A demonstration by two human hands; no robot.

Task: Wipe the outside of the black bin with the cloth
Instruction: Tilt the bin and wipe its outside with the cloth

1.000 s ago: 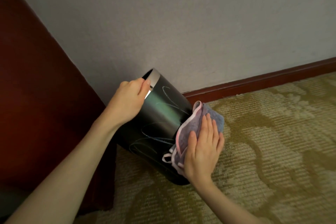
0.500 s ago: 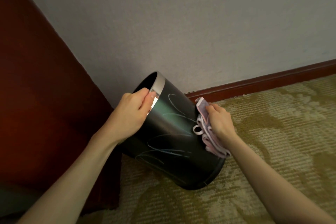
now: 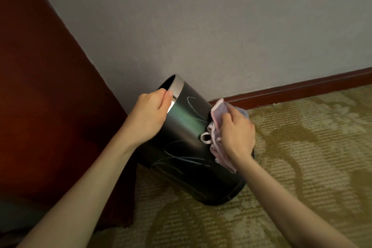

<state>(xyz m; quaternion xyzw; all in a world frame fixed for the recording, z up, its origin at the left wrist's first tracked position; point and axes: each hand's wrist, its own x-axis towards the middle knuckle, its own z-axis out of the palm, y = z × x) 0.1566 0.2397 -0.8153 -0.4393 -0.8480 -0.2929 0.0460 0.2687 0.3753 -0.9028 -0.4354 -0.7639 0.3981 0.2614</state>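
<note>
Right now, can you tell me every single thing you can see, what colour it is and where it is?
bin: one, black with a silver rim, tilted on the carpet near the wall
scribbles: several, pale, on the bin's side
cloth: one, pink and blue-grey, bunched against the bin's right side
carpet: one, olive-yellow with a pattern, the floor
wall: one, grey, behind the bin
skirting board: one, dark red-brown, along the foot of the wall
wooden panel: one, dark red-brown, at the left
left hand: one, grips the bin's rim
right hand: one, holds the cloth against the bin
</note>
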